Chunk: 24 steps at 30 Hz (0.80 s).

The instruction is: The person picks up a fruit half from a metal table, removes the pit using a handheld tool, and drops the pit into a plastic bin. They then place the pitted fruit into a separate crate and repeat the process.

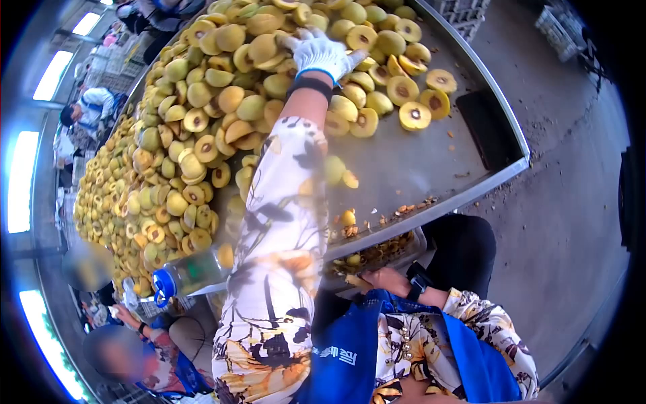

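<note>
Left hand (pixel 321 54), thumb spread (any hold unclear), is atop the stone-fruit halves (pixel 252 108); right hand (pixel 387 281), farther from them, grip unclear.

White characters (pixel 338 356) stand on the blue apron (pixel 340 380), too small and tilted to read surely.

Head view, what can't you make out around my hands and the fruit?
All in the head view:
- Under the gloved left hand: hidden by the glove.
- Right hand's grip: too small and shadowed to tell.
- Fruit pile: far end cut off by the top edge.
- Bin: partly hidden by the table rim.
- Bottle contents: blurred.
</note>
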Each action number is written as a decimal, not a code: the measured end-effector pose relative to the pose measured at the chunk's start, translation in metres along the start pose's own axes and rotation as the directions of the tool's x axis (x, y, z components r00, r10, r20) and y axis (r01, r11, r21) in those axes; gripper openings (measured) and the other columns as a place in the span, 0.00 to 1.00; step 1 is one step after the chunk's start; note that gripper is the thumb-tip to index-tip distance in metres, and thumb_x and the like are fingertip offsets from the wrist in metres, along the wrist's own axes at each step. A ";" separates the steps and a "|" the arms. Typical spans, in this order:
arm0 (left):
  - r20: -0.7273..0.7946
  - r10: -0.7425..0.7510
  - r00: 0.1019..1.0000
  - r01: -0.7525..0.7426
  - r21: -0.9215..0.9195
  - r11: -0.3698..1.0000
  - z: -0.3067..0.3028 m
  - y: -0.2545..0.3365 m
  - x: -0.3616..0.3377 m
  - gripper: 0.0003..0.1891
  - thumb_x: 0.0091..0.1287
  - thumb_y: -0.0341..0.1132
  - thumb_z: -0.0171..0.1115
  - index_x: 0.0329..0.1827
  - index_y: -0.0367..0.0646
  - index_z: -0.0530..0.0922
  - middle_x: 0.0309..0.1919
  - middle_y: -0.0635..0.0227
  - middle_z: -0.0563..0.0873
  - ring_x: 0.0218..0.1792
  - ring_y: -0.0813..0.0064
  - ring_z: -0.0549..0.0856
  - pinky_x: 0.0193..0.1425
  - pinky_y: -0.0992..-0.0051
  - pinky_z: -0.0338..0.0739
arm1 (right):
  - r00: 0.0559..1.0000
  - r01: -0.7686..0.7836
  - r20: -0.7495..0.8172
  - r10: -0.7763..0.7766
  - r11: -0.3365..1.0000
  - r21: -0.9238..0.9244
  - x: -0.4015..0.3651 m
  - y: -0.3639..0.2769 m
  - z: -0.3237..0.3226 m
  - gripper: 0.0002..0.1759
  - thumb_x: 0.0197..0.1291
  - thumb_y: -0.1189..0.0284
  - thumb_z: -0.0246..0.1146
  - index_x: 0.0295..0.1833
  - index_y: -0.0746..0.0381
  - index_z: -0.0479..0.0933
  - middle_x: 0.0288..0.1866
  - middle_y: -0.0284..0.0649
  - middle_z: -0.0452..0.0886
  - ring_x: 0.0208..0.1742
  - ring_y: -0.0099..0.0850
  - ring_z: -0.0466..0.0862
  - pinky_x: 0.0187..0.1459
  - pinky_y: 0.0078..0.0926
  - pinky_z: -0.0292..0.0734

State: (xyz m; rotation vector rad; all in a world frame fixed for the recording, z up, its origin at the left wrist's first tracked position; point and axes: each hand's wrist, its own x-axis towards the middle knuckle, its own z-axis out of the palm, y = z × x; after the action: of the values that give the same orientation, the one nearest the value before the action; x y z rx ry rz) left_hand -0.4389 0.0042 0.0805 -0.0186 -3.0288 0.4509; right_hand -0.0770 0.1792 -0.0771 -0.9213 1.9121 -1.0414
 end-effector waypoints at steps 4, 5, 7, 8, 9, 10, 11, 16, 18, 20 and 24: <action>0.061 0.138 0.989 -0.132 -0.091 0.987 0.009 -0.003 -0.041 0.30 0.52 0.67 0.51 0.51 0.62 0.79 0.57 0.58 0.69 0.62 0.51 0.61 0.56 0.37 0.55 | 0.999 -0.016 0.038 0.015 1.000 0.019 -0.003 -0.003 -0.011 0.20 0.51 0.57 0.61 0.37 0.64 0.71 0.30 0.53 0.77 0.35 0.52 0.78 0.35 0.45 0.72; 0.140 0.142 0.980 -0.122 -0.138 0.983 -0.007 -0.002 -0.061 0.28 0.52 0.66 0.52 0.49 0.61 0.79 0.54 0.58 0.71 0.60 0.54 0.63 0.56 0.42 0.58 | 0.999 -0.009 0.042 0.009 1.000 0.008 -0.003 -0.005 -0.011 0.20 0.51 0.57 0.61 0.36 0.64 0.71 0.29 0.53 0.77 0.34 0.52 0.78 0.35 0.45 0.72; 0.150 0.221 0.964 -0.168 -0.303 0.938 0.006 -0.015 -0.091 0.26 0.53 0.65 0.53 0.46 0.59 0.80 0.52 0.58 0.72 0.58 0.56 0.66 0.58 0.49 0.61 | 0.998 0.004 0.062 -0.003 1.000 -0.020 -0.006 -0.006 -0.007 0.19 0.50 0.58 0.60 0.36 0.64 0.71 0.26 0.53 0.77 0.33 0.52 0.78 0.34 0.45 0.72; 0.090 0.266 0.960 -0.230 -0.291 0.929 0.007 -0.018 -0.111 0.26 0.54 0.64 0.53 0.45 0.58 0.80 0.51 0.58 0.72 0.57 0.57 0.67 0.57 0.52 0.63 | 0.996 -0.037 0.080 0.037 0.999 0.006 -0.007 -0.002 0.000 0.19 0.51 0.58 0.60 0.35 0.64 0.71 0.26 0.53 0.77 0.33 0.52 0.78 0.34 0.45 0.72; 0.031 0.312 0.949 -0.292 -0.272 0.917 0.004 -0.019 -0.132 0.25 0.55 0.63 0.53 0.44 0.57 0.80 0.51 0.57 0.73 0.56 0.59 0.68 0.57 0.55 0.64 | 0.992 -0.080 0.098 0.076 0.996 0.031 -0.007 0.002 0.007 0.18 0.51 0.59 0.60 0.35 0.64 0.71 0.26 0.53 0.77 0.33 0.51 0.78 0.34 0.46 0.72; 0.156 0.335 0.929 -0.279 -0.299 0.913 -0.007 -0.018 -0.147 0.24 0.55 0.62 0.53 0.43 0.55 0.81 0.49 0.57 0.73 0.56 0.59 0.69 0.55 0.55 0.65 | 0.997 -0.009 0.070 0.007 1.000 0.024 -0.009 0.002 0.007 0.17 0.51 0.60 0.60 0.35 0.64 0.71 0.26 0.53 0.77 0.33 0.51 0.79 0.34 0.45 0.72; 0.107 0.369 0.923 -0.311 -0.356 0.881 -0.011 -0.020 -0.160 0.21 0.53 0.58 0.59 0.40 0.53 0.81 0.41 0.59 0.75 0.49 0.58 0.74 0.50 0.62 0.71 | 0.997 0.061 0.041 -0.062 0.998 0.015 -0.011 0.003 0.007 0.17 0.51 0.60 0.60 0.35 0.64 0.71 0.26 0.53 0.77 0.33 0.51 0.79 0.34 0.45 0.72; -0.393 0.336 0.856 -0.454 -0.259 0.853 -0.031 0.029 -0.128 0.19 0.52 0.54 0.61 0.37 0.50 0.80 0.34 0.64 0.78 0.35 0.63 0.80 0.38 0.63 0.75 | 0.998 0.069 -0.007 -0.069 0.998 -0.006 -0.020 -0.006 -0.001 0.17 0.52 0.61 0.59 0.38 0.64 0.71 0.29 0.52 0.79 0.34 0.51 0.80 0.36 0.45 0.74; -0.427 0.356 0.831 -0.519 -0.369 0.771 -0.060 0.085 -0.088 0.19 0.53 0.52 0.61 0.40 0.49 0.78 0.34 0.63 0.78 0.37 0.63 0.80 0.41 0.65 0.75 | 0.999 -0.024 0.045 0.026 0.999 -0.047 -0.019 -0.014 -0.008 0.17 0.52 0.62 0.59 0.40 0.64 0.72 0.30 0.51 0.79 0.34 0.51 0.80 0.36 0.46 0.74; -0.415 0.426 0.804 -0.574 -0.354 0.738 -0.053 0.142 -0.047 0.23 0.54 0.53 0.59 0.48 0.51 0.76 0.42 0.57 0.76 0.46 0.59 0.77 0.48 0.63 0.73 | 0.997 -0.053 0.047 0.055 0.998 -0.033 -0.022 -0.020 -0.012 0.16 0.52 0.62 0.58 0.40 0.64 0.73 0.29 0.51 0.79 0.34 0.50 0.81 0.35 0.46 0.75; -0.094 0.451 0.888 -0.459 -0.233 0.857 0.000 0.195 -0.032 0.21 0.55 0.54 0.58 0.49 0.57 0.79 0.56 0.57 0.71 0.57 0.52 0.70 0.56 0.52 0.63 | 0.998 -0.056 -0.023 0.054 0.994 -0.098 -0.027 -0.008 -0.017 0.15 0.51 0.62 0.58 0.39 0.63 0.75 0.26 0.51 0.79 0.31 0.49 0.81 0.31 0.43 0.75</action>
State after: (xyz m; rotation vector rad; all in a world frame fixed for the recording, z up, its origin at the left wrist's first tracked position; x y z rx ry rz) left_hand -0.4066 0.1903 0.0213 -0.7656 -3.0038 0.0837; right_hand -0.0778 0.2046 -0.0559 -0.9105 2.0103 -0.9343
